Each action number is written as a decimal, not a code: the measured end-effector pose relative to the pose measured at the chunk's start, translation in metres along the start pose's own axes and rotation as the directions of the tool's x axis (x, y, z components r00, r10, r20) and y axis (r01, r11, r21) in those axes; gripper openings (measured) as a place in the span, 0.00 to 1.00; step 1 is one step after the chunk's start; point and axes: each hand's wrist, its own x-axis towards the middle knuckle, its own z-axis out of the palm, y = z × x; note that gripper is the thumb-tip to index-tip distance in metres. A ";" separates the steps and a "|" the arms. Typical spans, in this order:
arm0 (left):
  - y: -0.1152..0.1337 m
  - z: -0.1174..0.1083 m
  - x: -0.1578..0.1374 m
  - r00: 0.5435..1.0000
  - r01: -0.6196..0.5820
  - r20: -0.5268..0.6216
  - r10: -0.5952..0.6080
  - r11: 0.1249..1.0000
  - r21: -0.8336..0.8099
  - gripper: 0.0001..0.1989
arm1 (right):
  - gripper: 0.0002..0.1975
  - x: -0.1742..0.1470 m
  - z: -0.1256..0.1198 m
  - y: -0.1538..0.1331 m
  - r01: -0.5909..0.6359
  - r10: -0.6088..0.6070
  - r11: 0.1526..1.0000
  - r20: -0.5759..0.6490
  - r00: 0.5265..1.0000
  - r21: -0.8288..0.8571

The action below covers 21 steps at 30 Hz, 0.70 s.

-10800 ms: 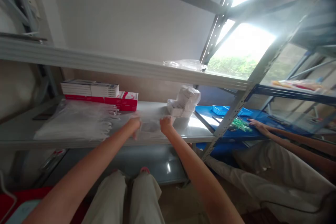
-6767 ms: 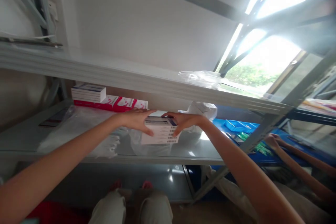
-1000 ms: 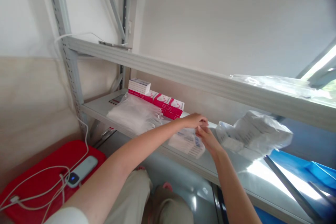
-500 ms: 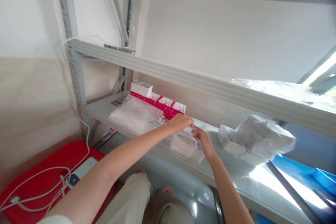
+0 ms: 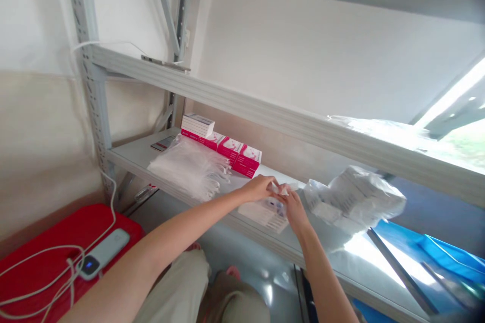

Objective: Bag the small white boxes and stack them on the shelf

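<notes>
My left hand (image 5: 260, 187) and my right hand (image 5: 291, 205) meet over a clear plastic bag holding white printed boxes (image 5: 264, 213) on the grey metal shelf (image 5: 132, 152). Both hands pinch the bag's top edge, fingertips almost touching each other. The bagged boxes lie near the shelf's front edge. To the left of my hands lies a stack of clear plastic bags (image 5: 189, 166).
Red-and-white boxes (image 5: 237, 154) line the shelf's back, with white boxes (image 5: 197, 124) stacked on them. A large bag of white boxes (image 5: 354, 199) sits to the right. A red bin (image 5: 45, 242) with a cabled device (image 5: 102, 255) stands low left. An upper shelf beam (image 5: 265, 113) overhangs.
My hands have come closer together at the bag's top edge, and the view has shifted slightly. The bagged boxes stay in place on the shelf.
</notes>
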 end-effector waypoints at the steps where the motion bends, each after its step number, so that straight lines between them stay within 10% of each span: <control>1: -0.004 -0.002 0.000 0.999 0.041 0.006 -0.041 0.999 -0.030 0.10 | 0.20 0.001 -0.003 -0.001 0.044 -0.039 0.995 0.053 0.998 -0.091; 8: -0.020 -0.021 0.008 0.961 0.208 0.255 -0.109 0.891 -0.404 0.08 | 0.11 0.007 -0.027 -0.008 0.365 -0.279 0.734 0.235 0.931 -0.573; 14: -0.029 -0.010 0.015 0.967 0.175 0.240 -0.086 0.909 -0.378 0.12 | 0.11 -0.001 -0.011 -0.004 0.409 -0.434 0.574 0.160 0.887 -0.709; 21: -0.017 -0.011 0.017 0.996 -0.012 -0.091 0.007 0.999 -0.052 0.06 | 0.10 -0.012 -0.009 0.004 0.295 -0.505 0.512 -0.005 0.863 -0.806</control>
